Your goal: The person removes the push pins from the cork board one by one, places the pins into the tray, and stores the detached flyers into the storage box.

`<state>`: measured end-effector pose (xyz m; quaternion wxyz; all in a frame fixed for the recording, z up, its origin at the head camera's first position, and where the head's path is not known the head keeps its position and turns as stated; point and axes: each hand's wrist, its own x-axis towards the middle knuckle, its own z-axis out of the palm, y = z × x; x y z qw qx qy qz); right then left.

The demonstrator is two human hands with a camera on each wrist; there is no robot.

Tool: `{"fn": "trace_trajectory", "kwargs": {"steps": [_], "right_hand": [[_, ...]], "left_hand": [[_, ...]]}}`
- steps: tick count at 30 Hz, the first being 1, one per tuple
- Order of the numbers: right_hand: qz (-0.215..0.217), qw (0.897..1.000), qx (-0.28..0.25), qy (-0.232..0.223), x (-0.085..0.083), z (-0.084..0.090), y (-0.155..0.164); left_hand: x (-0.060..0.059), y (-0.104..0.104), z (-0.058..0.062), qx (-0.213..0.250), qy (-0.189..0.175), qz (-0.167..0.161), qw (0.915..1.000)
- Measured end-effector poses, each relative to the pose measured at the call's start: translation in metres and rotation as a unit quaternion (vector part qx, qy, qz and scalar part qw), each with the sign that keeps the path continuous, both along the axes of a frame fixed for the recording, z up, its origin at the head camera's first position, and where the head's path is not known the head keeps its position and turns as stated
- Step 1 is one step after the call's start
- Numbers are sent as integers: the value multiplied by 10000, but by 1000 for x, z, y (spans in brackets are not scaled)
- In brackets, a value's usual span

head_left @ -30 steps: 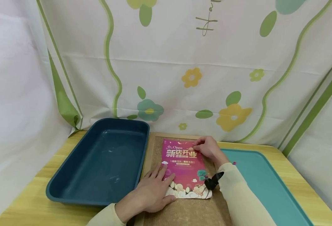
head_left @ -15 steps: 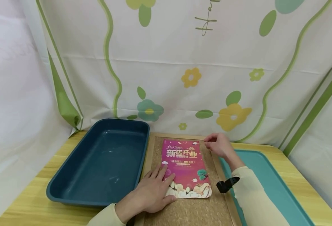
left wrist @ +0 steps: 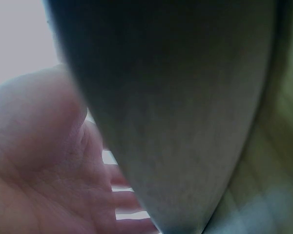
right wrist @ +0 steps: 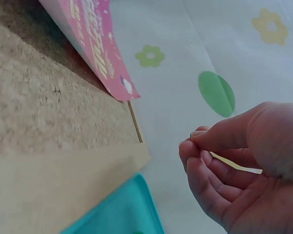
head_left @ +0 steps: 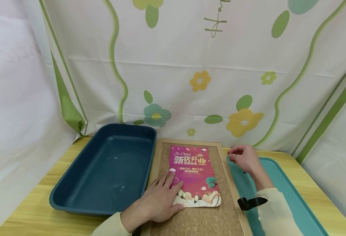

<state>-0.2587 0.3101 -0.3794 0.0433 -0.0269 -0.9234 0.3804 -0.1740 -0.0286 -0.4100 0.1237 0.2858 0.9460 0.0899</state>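
Note:
My left hand (head_left: 159, 200) lies flat with spread fingers over the lower left edge of a pink and purple Chinese opening poster (head_left: 190, 164). The poster rests on a wood-framed cork board (head_left: 196, 223); its near corner curls up in the right wrist view. The left palm (left wrist: 34, 161) shows in the left wrist view beside a blurred dark surface. My right hand (head_left: 245, 159) is raised over the far left corner of a teal tray (head_left: 274, 173), thumb and index fingertips together. A tiny dark speck shows at those fingertips; I cannot tell whether they hold anything.
A deep dark-blue basin (head_left: 102, 170) stands left of the cork board. A small blue thing (head_left: 245, 172) shows on the tray below the right hand. Behind the wooden table (head_left: 22, 203) hangs a white flower-print cloth (head_left: 173, 82).
My right hand has left the poster's upper right corner and moved right, past the board's frame, to over the teal tray. The left hand and poster stay in place.

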Motion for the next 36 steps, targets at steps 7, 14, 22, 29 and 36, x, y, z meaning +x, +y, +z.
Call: {"fn": "trace_trajectory", "kwargs": {"steps": [7, 14, 22, 29, 36], "right_hand": [[-253, 9995, 5, -181, 14, -3, 15], [-163, 9998, -6, -92, 16, -10, 30], [-166, 9995, 127, -246, 21, -17, 54], [-295, 9977, 323, -522, 27, -25, 76], [-261, 9970, 205, -706, 28, -32, 84]], "left_hand": [[0, -1, 1, 4, 12, -19, 10000], [-1, 0, 2, -42, 6, 18, 10000], [-2, -1, 2, -36, -37, 11, 10000], [-1, 0, 3, -63, 21, -72, 10000], [0, 0, 4, -31, 5, -61, 10000]]}}
